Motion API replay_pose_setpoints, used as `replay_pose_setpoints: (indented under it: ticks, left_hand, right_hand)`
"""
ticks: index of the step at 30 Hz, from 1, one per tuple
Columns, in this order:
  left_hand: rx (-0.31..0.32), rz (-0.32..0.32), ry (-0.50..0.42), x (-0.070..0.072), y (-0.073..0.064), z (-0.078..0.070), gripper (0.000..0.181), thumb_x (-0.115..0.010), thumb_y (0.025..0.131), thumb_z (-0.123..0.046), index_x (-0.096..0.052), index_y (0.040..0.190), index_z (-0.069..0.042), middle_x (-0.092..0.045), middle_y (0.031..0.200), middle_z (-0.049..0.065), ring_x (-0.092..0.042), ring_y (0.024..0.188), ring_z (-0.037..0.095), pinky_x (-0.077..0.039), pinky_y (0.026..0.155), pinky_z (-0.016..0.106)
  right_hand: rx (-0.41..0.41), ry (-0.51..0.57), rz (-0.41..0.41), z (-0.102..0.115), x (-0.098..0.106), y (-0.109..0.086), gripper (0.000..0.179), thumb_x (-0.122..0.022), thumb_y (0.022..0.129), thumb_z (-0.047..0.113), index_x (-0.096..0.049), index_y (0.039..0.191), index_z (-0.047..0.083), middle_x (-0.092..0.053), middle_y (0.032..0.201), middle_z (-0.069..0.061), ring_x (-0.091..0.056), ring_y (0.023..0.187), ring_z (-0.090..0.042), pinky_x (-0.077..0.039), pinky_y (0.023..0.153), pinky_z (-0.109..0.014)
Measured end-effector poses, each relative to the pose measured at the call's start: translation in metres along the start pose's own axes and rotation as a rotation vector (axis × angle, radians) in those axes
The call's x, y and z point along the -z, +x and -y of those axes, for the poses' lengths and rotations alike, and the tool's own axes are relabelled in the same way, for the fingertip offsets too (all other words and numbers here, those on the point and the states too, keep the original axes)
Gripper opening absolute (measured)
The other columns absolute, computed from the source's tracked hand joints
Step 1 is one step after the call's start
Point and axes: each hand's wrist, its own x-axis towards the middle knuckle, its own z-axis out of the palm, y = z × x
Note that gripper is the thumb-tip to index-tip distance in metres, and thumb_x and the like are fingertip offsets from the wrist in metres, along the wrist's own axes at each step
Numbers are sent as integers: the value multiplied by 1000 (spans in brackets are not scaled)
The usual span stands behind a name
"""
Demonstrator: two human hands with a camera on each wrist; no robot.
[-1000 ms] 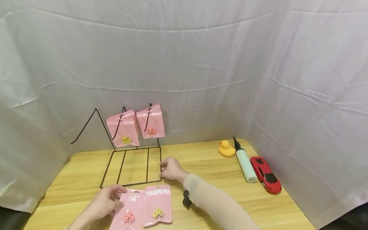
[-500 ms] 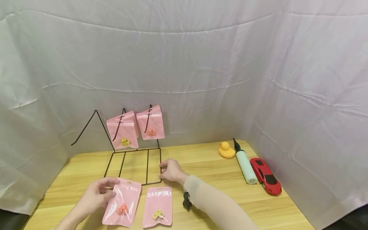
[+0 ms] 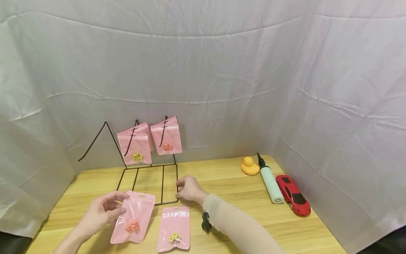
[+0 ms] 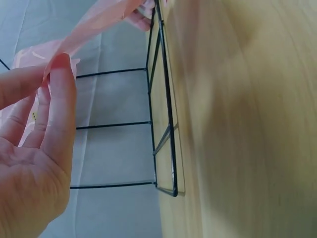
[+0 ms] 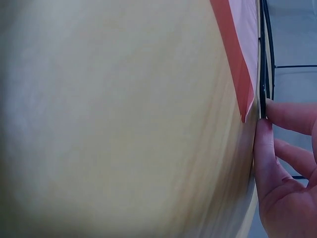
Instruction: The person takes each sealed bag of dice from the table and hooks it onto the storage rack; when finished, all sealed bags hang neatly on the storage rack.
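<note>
My left hand (image 3: pixel 98 212) pinches a pink zip pouch (image 3: pixel 139 210) with orange dice by its upper left edge, between thumb and fingers. The pouch tilts above the table, overlapping the front left of a black wire display rack (image 3: pixel 163 181). In the left wrist view, thumb and fingertips grip the pouch's edge (image 4: pixel 94 25). My right hand (image 3: pixel 189 187) pinches the right side of the rack's base; the right wrist view shows thumb and finger at the black wire (image 5: pixel 263 74). A second pouch (image 3: pixel 173 220) with yellow dice lies flat in front of the rack.
Pink pouches hang on the rack's middle hook (image 3: pixel 136 145) and right hook (image 3: pixel 166 135); the left hook (image 3: pixel 92 141) is bare. At the right stand a yellow rubber duck (image 3: pixel 250 165), a pale green hand pump (image 3: pixel 271 185) and a red toy car (image 3: pixel 293 195). Grey cloth (image 3: pixel 203 70) surrounds the table.
My left hand has lifted the orange-dice pouch away from beside the yellow-dice pouch, moving it left and up toward the rack. The right hand stays at the rack's base.
</note>
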Motion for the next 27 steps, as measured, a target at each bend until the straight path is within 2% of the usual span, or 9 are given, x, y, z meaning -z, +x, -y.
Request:
replay_pose_setpoints:
  ticks: [5,12,19,24,27]
  left_hand:
    - [-32,5,-27,6,-1,-1,33,-74,101,6,-68,133,3,-78,111,-17,-75,89,5,-67,61,34]
    - [-90,13,-134,19,-4,-5,40,-67,102,14,-74,129,-15,-81,105,-11,-77,86,6,-68,62,34]
    - [-164,-27,-174,32,-7,-12,45,-64,101,20,-75,128,-14,-83,109,-11,-80,90,6,-69,62,37]
    - [-245,-43,-226,44,-10,-17,51,-58,99,26,-74,129,-12,-83,110,-10,-81,92,5,-69,64,34]
    - [-272,-78,-230,50,-13,-21,53,-57,98,28,-74,129,-10,-83,110,-10,-81,93,3,-69,68,31]
  right_hand:
    - [1,-4,-6,0,1,1,52,-96,82,4,-80,132,1,-83,108,-8,-75,94,-13,-65,106,-44]
    - [3,-11,-3,1,1,1,52,-96,82,5,-80,131,2,-82,108,-7,-74,92,-11,-64,106,-43]
    - [5,-5,-2,2,2,-1,52,-96,82,4,-80,131,1,-83,109,-8,-75,93,-12,-63,109,-45]
    - [5,-1,-1,2,1,-1,51,-96,81,3,-80,130,0,-82,109,-10,-76,94,-15,-62,111,-49]
    - [5,1,-1,2,1,-1,50,-95,81,2,-80,129,0,-82,107,-10,-76,94,-16,-62,110,-49]
